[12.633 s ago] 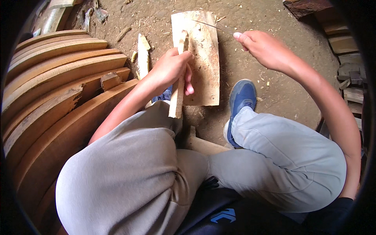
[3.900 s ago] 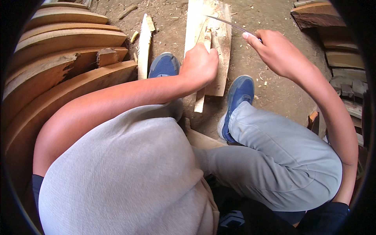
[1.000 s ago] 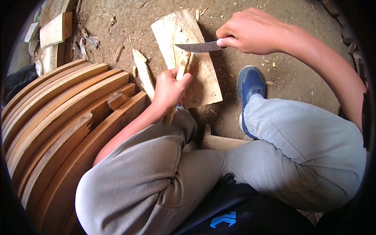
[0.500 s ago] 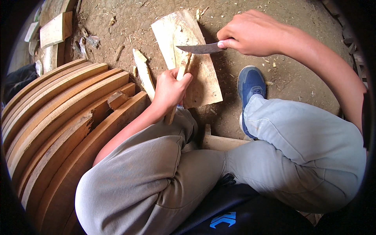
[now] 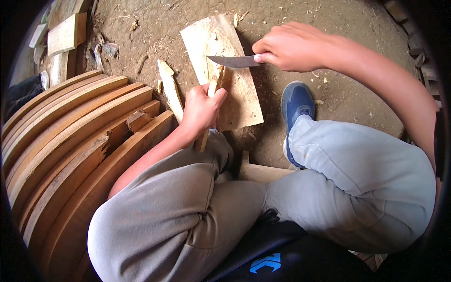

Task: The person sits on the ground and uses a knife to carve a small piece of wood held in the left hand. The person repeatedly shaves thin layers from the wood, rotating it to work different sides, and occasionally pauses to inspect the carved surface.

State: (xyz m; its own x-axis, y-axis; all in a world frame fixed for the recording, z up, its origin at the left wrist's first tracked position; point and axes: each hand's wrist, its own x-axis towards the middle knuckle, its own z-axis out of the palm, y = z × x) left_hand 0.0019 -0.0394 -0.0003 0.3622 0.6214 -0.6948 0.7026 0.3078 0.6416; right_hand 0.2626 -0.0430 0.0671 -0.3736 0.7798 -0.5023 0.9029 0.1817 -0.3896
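My left hand is wrapped round a narrow wooden stick, which tilts upward and away from me; its lower end shows below my fist. In my right hand is a knife with a dark, pointed blade. Its handle is hidden in my fingers. The blade points left and lies across the stick's far end, seemingly touching it. Under both is a flat pale board, with wood chips on its far part. A split piece of light wood leans just left of my left hand.
Several long wooden planks are stacked at the left, reaching close to my left forearm. A cut wood block sits at the far left. My blue shoe rests on the dirt floor right of the board, among scattered shavings.
My right hand and the knife have shifted slightly left and a little nearer to me. The left hand keeps its hold on the stick. The whole view has drifted slightly.
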